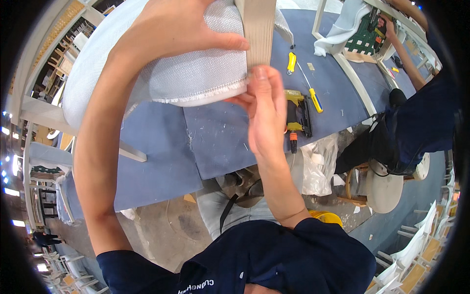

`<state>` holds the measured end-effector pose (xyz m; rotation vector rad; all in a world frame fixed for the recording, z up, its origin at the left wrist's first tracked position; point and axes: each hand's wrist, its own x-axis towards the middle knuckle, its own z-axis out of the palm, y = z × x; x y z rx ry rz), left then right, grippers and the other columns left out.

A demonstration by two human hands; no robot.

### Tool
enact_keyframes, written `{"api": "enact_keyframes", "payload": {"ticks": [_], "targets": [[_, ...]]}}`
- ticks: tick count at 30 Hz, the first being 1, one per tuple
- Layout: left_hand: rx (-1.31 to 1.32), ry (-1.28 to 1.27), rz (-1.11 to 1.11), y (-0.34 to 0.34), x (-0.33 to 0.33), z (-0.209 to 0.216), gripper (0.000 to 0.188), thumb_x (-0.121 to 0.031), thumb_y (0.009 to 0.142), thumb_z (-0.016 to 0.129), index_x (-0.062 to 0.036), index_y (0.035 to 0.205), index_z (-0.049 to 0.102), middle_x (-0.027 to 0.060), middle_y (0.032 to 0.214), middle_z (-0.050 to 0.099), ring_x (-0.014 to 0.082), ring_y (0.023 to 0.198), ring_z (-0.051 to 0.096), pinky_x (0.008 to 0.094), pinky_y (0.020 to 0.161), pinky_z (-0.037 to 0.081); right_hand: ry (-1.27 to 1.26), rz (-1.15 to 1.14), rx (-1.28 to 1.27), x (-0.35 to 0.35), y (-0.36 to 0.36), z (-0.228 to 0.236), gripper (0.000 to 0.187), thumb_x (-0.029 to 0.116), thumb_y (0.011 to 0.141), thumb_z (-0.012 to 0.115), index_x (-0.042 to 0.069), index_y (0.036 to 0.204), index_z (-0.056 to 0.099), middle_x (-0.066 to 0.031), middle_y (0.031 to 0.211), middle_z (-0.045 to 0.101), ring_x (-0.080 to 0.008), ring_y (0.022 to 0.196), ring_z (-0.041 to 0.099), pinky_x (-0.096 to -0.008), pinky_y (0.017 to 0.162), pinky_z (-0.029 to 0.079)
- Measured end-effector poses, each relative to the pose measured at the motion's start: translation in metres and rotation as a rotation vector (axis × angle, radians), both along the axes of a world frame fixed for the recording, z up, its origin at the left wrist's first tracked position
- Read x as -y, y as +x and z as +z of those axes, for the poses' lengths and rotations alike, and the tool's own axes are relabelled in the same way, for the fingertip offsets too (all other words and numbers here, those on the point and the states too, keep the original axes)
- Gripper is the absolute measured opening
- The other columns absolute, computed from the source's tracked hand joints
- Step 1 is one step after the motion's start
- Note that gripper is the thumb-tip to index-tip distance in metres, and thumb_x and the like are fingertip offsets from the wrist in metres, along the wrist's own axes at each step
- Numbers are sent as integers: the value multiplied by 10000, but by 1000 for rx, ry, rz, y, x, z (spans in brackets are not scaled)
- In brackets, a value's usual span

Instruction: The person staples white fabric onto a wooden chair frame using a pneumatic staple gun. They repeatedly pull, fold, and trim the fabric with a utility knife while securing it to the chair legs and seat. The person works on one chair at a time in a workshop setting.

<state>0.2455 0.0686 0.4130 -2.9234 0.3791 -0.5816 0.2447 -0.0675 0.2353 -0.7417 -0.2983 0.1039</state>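
While the left hand [183, 29] lies spread over the pale fabric [210, 73], its thumb reaching toward the wooden leg [259, 36], the right hand [264, 105] is partly curled at the fabric's corner beside that leg; I cannot tell if it pinches the cloth. The fabric covers a seat above the blue-grey counter [156, 171]. On the counter, right of the right hand, lie a nail gun [293, 110] and a screwdriver [317, 101], with a yellow tool [292, 62] just beyond.
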Motion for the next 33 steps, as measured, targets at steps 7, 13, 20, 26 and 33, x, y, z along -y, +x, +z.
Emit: {"api": "enact_keyframes", "payload": {"ticks": [7, 13, 20, 26, 33], "targets": [[-37, -31, -51, 18, -20, -2, 1011, -646, 754, 778, -160, 1582, 462, 218, 1574, 490, 421, 1459, 447, 551, 1203, 376, 228, -23, -144, -30, -7, 9, 282, 272, 1094, 593, 87, 1287, 502, -78, 1201, 666, -118, 1003, 661, -297, 864, 552], [-55, -65, 5, 8, -10, 1, 1043, -671, 731, 793, -145, 1573, 475, 230, 1572, 488, 425, 1446, 465, 550, 1194, 398, 189, -88, -121, -33, -5, 6, 294, 269, 1082, 624, 24, 1244, 620, -43, 1040, 709, -83, 889, 663, -250, 784, 539], [1, -16, 8, 8, -11, -1, 1070, -713, 732, 780, -140, 1580, 467, 244, 1576, 477, 420, 1456, 454, 547, 1209, 378, -62, -55, 20, -17, -4, 8, 272, 239, 1016, 736, -16, 1111, 737, -33, 999, 723, -68, 843, 625, -231, 740, 490], [36, -63, -96, 24, -28, -11, 1092, -741, 732, 762, -137, 1588, 454, 245, 1585, 467, 420, 1468, 438, 552, 1219, 359, -378, -272, 331, -7, 10, 7, 269, 244, 1006, 752, -20, 1054, 761, 6, 900, 694, -44, 791, 547, -219, 712, 440], [30, -23, -8, 0, -2, -4, 1063, -702, 760, 751, -129, 1598, 435, 251, 1590, 459, 420, 1479, 424, 547, 1220, 352, -80, -165, -3, -20, 1, 11, 284, 218, 1036, 702, -9, 1206, 700, 5, 803, 686, -49, 722, 562, -222, 679, 451]]}}
